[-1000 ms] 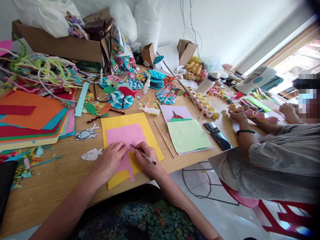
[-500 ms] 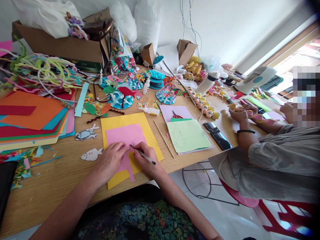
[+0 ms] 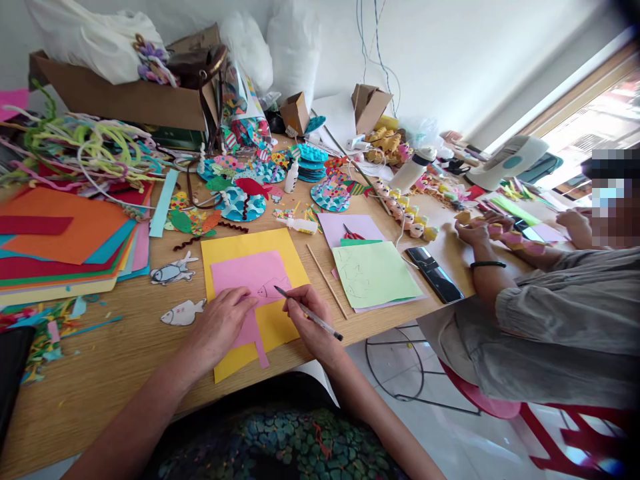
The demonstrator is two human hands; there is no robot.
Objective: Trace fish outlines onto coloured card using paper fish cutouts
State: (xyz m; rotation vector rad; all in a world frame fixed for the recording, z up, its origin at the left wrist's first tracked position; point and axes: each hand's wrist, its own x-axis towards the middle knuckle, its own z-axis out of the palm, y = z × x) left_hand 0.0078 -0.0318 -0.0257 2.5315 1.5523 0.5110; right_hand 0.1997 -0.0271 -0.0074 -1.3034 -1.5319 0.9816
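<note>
My right hand (image 3: 311,319) grips a pen (image 3: 320,322), its tip over a fish outline drawn on a pink sheet of paper (image 3: 237,270). Whether the tip touches the paper I cannot tell. My left hand (image 3: 225,323) lies flat on the pink sheet, fingers stretched out. Beneath the pink sheet is a larger yellow sheet (image 3: 287,327). Two cut-out paper fish lie to the left, a blue-grey one (image 3: 173,270) and a white one (image 3: 183,313). To the right, a pale green sheet (image 3: 377,273) carries faint fish drawings.
A thin wooden stick (image 3: 327,281), red-handled scissors (image 3: 354,233) and a phone (image 3: 434,273) lie on the right. Coloured paper (image 3: 65,227) is stacked at left, below tangled pipe cleaners (image 3: 95,150). A glue bottle (image 3: 293,175) stands behind. Another person's hand (image 3: 475,237) works at far right.
My right hand and the pen have moved right, off the fish's head end, so more of the drawn fish shows. My left hand stays on the pink sheet.
</note>
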